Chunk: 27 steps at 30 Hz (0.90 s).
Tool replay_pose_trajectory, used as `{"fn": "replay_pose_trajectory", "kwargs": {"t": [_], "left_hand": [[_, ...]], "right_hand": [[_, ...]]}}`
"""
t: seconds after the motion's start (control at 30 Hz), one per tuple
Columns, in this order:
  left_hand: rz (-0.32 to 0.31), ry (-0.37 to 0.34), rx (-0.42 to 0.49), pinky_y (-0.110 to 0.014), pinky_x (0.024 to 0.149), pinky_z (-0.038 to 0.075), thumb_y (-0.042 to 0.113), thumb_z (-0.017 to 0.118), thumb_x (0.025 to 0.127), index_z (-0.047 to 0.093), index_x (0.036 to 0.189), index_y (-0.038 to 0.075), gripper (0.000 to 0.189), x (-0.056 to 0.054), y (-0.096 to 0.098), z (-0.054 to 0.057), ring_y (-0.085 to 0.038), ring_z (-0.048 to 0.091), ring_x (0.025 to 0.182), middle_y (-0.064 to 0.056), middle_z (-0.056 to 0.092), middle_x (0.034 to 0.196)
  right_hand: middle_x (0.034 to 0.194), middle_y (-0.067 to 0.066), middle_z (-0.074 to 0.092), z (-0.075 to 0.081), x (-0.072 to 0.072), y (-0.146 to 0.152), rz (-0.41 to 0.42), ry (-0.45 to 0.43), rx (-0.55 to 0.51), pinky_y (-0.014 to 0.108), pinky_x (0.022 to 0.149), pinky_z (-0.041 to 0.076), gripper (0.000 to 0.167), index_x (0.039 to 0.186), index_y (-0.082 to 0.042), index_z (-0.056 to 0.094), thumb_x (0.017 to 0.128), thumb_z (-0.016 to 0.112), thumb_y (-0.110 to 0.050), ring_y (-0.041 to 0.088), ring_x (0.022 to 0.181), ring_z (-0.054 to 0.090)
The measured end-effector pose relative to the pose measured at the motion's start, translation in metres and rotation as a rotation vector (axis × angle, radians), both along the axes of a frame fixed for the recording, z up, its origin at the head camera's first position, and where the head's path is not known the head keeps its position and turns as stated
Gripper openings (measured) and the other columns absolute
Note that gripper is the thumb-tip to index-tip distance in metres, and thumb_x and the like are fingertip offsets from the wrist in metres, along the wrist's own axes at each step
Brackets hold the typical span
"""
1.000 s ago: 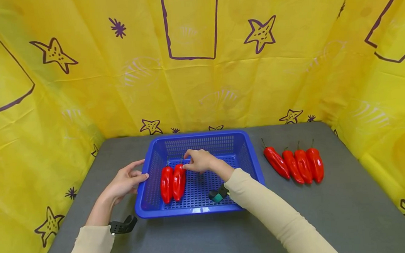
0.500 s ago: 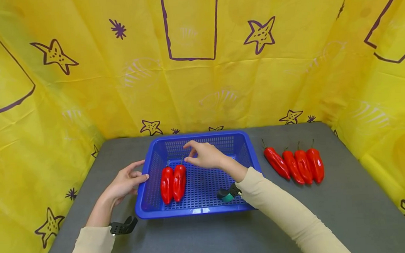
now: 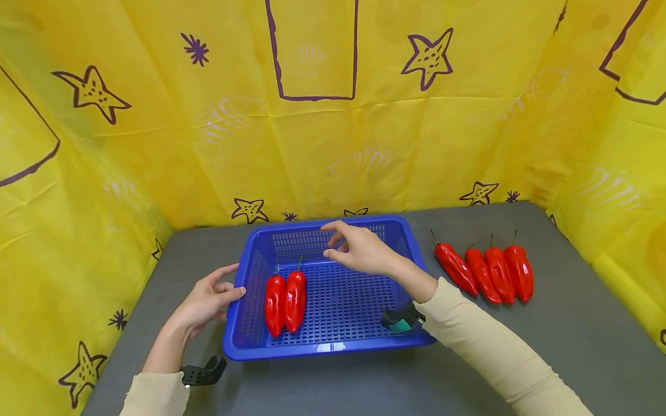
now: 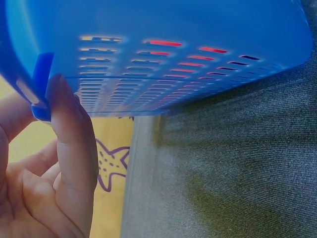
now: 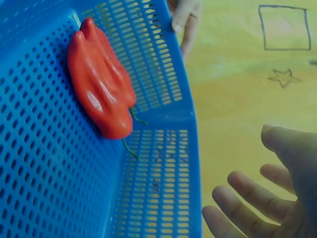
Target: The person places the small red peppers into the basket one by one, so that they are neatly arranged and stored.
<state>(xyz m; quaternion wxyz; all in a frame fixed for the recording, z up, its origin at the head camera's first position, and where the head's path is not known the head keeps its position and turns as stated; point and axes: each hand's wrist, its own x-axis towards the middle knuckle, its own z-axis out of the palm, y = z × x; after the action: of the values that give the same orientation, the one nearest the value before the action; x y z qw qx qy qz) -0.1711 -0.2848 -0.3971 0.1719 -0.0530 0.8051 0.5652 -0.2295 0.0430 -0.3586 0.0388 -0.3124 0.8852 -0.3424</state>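
Yellow cloth walls the grey bench [image 3: 333, 392], where the right hand [image 3: 361, 251] has released the second pepper [image 3: 295, 299] into the blue basket [image 3: 244, 341] and now lifts away empty with relaxed fingers (four peppers [image 3: 486, 272] wait outside), while the left hand [image 3: 207, 300] still rests its straight fingers on the rim.

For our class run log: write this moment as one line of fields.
left hand: touches basket rim | right hand: open, empty, above basket | in basket: two peppers | on table: four peppers

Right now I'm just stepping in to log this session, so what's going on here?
A person is loading red peppers into a blue basket on a grey table. Two peppers in the basket lie side by side at its left. The left hand rests against the basket's left rim. The right hand hovers empty over the basket, fingers relaxed. Four more peppers lie in a row on the table to the right.
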Motion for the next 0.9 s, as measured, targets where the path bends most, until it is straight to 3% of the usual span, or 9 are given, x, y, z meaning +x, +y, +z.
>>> {"fn": "replay_pose_trajectory", "kwargs": {"t": [0.5,0.67,0.9], "left_hand": [[0.002,0.001,0.005,-0.045,0.069,0.056,0.021,0.063,0.088,0.021,0.146,0.012,0.072,0.0,0.002,-0.001,-0.025,0.066,0.077,-0.014,0.063,0.094],[0.007,0.002,0.003,-0.046,0.069,0.056,0.02,0.063,0.088,0.021,0.146,0.012,0.072,0.0,0.002,-0.001,-0.025,0.067,0.077,-0.015,0.063,0.095],[0.01,-0.003,0.004,-0.046,0.069,0.056,0.021,0.062,0.088,0.02,0.146,0.013,0.072,0.0,0.001,0.0,-0.025,0.067,0.078,-0.015,0.063,0.097]], "right_hand": [[0.115,0.01,0.061,0.007,0.002,0.054,-0.127,0.033,-0.084,0.037,0.077,0.053,0.051,0.135,-0.015,0.042,0.089,0.061,-0.026,0.022,0.098,0.061],[0.119,0.01,0.058,0.004,0.003,0.077,-0.168,0.059,-0.131,0.038,0.075,0.054,0.05,0.134,-0.014,0.043,0.088,0.062,-0.021,0.026,0.103,0.06],[0.127,0.011,0.053,-0.004,0.005,0.105,-0.228,0.064,-0.169,0.045,0.084,0.051,0.053,0.136,-0.014,0.04,0.089,0.062,-0.021,0.031,0.111,0.055]]}}
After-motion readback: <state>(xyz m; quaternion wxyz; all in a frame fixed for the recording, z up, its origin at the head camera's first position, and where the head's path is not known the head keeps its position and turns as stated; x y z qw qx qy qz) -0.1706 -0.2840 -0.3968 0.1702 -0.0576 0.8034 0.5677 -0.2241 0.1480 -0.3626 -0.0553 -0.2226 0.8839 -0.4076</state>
